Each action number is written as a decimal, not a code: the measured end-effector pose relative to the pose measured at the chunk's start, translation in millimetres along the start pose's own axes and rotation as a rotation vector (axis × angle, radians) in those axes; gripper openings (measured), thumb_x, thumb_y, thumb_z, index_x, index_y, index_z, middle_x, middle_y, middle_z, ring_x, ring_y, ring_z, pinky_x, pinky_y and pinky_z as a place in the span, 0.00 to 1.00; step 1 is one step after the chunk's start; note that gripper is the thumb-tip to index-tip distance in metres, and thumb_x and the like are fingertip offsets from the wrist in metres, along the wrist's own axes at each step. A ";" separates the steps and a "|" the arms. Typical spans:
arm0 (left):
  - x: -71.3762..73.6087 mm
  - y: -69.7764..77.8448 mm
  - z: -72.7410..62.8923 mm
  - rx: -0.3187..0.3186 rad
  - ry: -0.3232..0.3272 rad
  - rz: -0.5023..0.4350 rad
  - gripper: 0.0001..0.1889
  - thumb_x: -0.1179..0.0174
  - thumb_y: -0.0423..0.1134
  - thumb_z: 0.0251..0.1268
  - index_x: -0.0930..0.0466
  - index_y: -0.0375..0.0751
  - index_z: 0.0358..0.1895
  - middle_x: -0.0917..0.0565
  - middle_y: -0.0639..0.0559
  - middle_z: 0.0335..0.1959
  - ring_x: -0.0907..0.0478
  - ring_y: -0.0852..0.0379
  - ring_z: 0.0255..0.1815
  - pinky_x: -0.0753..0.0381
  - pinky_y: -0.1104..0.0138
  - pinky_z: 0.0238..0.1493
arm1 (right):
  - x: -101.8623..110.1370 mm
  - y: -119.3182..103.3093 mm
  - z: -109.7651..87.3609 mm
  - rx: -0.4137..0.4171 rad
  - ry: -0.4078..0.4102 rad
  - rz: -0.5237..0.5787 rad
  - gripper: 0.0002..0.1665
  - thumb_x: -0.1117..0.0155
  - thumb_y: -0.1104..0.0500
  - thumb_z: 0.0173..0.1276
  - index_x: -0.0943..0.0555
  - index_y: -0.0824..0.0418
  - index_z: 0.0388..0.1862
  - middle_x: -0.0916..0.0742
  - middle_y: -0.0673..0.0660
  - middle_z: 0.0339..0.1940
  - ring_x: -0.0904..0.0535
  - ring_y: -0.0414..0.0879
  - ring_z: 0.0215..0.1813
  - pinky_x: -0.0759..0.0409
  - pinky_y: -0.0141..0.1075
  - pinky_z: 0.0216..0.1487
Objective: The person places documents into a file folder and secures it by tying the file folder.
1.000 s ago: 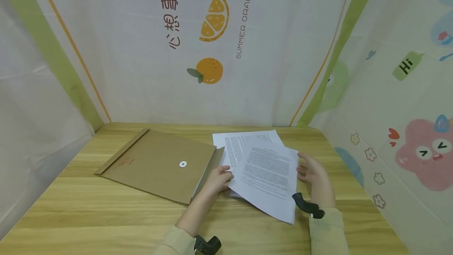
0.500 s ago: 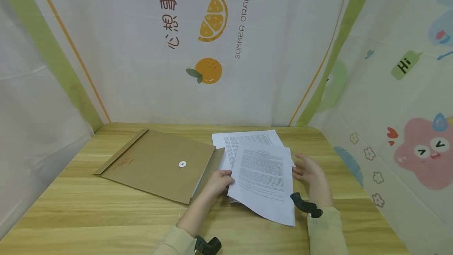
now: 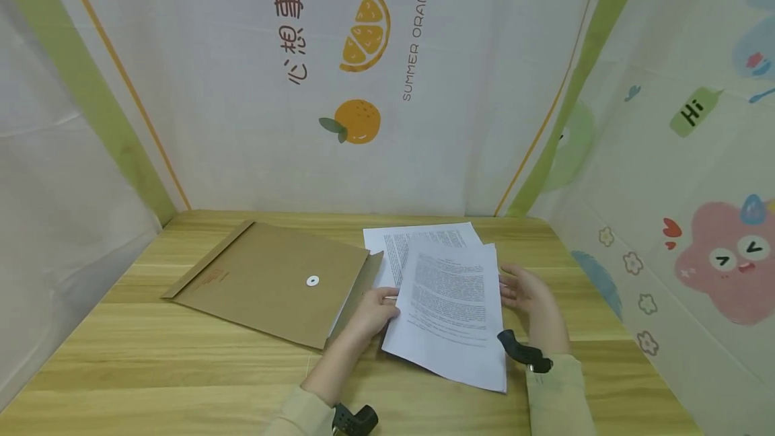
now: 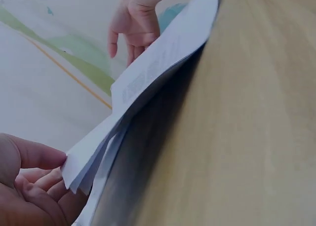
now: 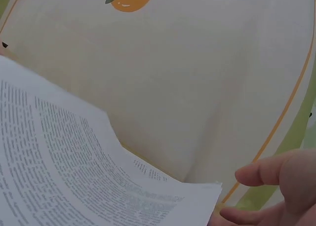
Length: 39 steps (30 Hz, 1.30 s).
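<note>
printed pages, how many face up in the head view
2: the front page, its left edge pinched by the left hand, and the rear page, partly covered behind it. More sheets may be hidden; the left wrist view shows several layered edges.

print on top sheets: showing too small to read. lower paper beyond top sheets: lying partly hidden under them. left hand, left of top sheets: running off left wrist view's edge. right hand, right of top sheets: partly hiding behind them in left wrist view.
</note>
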<state>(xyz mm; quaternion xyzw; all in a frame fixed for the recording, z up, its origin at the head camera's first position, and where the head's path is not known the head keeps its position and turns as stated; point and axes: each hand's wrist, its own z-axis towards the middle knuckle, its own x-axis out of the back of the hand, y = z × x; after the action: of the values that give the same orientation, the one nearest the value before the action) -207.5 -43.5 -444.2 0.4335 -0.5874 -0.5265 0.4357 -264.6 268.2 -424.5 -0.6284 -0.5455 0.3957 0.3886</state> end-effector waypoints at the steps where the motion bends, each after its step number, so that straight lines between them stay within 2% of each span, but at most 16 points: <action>1: 1.0 1.3 0.1 -0.001 0.002 0.009 0.25 0.50 0.20 0.58 0.35 0.17 0.61 0.17 0.34 0.41 0.17 0.42 0.42 0.17 0.57 0.42 | 0.1 -0.2 0.1 0.003 -0.010 0.008 0.37 0.54 0.54 0.76 0.54 0.67 0.76 0.33 0.71 0.67 0.20 0.47 0.42 0.20 0.39 0.46; 3: 3.8 5.2 -0.1 -0.016 0.005 0.031 0.25 0.50 0.21 0.58 0.35 0.19 0.61 0.17 0.35 0.40 0.17 0.44 0.41 0.17 0.57 0.42 | -0.2 -0.4 0.8 0.020 -0.036 0.012 0.37 0.52 0.55 0.76 0.52 0.68 0.75 0.27 0.68 0.61 0.19 0.46 0.40 0.18 0.39 0.45; 6: 9.6 12.0 -1.7 -0.051 0.007 0.043 0.24 0.50 0.22 0.59 0.34 0.20 0.62 0.16 0.36 0.40 0.17 0.45 0.40 0.16 0.57 0.41 | -2.0 -0.3 2.1 0.060 -0.096 -0.015 0.37 0.49 0.58 0.75 0.50 0.70 0.74 0.19 0.58 0.48 0.17 0.44 0.39 0.18 0.37 0.43; 8: 13.9 17.2 -3.6 -0.076 0.005 0.040 0.24 0.50 0.22 0.60 0.33 0.20 0.62 0.16 0.36 0.40 0.16 0.45 0.39 0.16 0.57 0.40 | -4.2 0.0 3.4 0.085 -0.122 -0.042 0.37 0.46 0.61 0.73 0.48 0.72 0.74 0.16 0.53 0.40 0.17 0.44 0.38 0.18 0.36 0.42; 11: 20.7 23.8 -5.9 -0.094 0.006 0.020 0.23 0.51 0.22 0.60 0.32 0.21 0.62 0.16 0.36 0.40 0.16 0.45 0.38 0.16 0.58 0.37 | -8.0 0.5 4.8 0.103 -0.133 -0.069 0.37 0.44 0.64 0.71 0.46 0.74 0.72 0.15 0.50 0.34 0.17 0.43 0.37 0.18 0.34 0.40; 16: 32.1 27.5 -5.3 -0.067 0.022 -0.033 0.22 0.52 0.23 0.62 0.31 0.25 0.61 0.16 0.38 0.40 0.16 0.48 0.37 0.16 0.59 0.37 | -11.2 1.0 5.8 0.120 -0.123 -0.076 0.32 0.43 0.66 0.70 0.40 0.77 0.68 0.15 0.50 0.32 0.17 0.42 0.34 0.18 0.33 0.38; 23: 49.0 26.8 -4.2 -0.085 0.091 -0.041 0.20 0.50 0.25 0.64 0.27 0.27 0.60 0.15 0.39 0.40 0.17 0.51 0.34 0.17 0.63 0.33 | -16.5 -5.4 0.4 0.176 -0.134 -0.060 0.30 0.47 0.68 0.71 0.42 0.79 0.67 0.16 0.50 0.30 0.17 0.40 0.30 0.18 0.30 0.37; 30: 62.1 26.6 -5.5 -0.054 0.127 -0.083 0.19 0.48 0.27 0.65 0.27 0.27 0.60 0.16 0.38 0.42 0.17 0.51 0.37 0.18 0.65 0.34 | -29.1 -14.2 -10.6 0.243 -0.139 -0.042 0.28 0.50 0.69 0.73 0.44 0.78 0.67 0.15 0.51 0.29 0.16 0.41 0.28 0.17 0.31 0.34; 34: 67.9 24.9 -5.3 -0.056 0.131 -0.042 0.19 0.48 0.27 0.65 0.28 0.25 0.59 0.17 0.35 0.45 0.17 0.50 0.38 0.17 0.65 0.36 | -34.6 -19.2 -17.8 0.271 -0.096 -0.010 0.27 0.52 0.70 0.73 0.43 0.76 0.67 0.15 0.51 0.28 0.17 0.40 0.28 0.18 0.30 0.33; 39: 74.0 25.5 -6.9 -0.032 0.106 -0.036 0.21 0.46 0.28 0.65 0.30 0.22 0.60 0.16 0.35 0.43 0.17 0.51 0.31 0.17 0.66 0.29 | -37.4 -24.5 -26.3 0.291 -0.030 0.055 0.27 0.52 0.70 0.73 0.43 0.72 0.68 0.15 0.50 0.27 0.17 0.40 0.27 0.19 0.27 0.31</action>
<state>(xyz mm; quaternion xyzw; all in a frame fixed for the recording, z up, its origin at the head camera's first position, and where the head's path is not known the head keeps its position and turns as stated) -220.3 -115.0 -414.3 0.4643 -0.5472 -0.5197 0.4636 -253.1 232.1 -389.0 -0.5742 -0.4708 0.4905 0.4561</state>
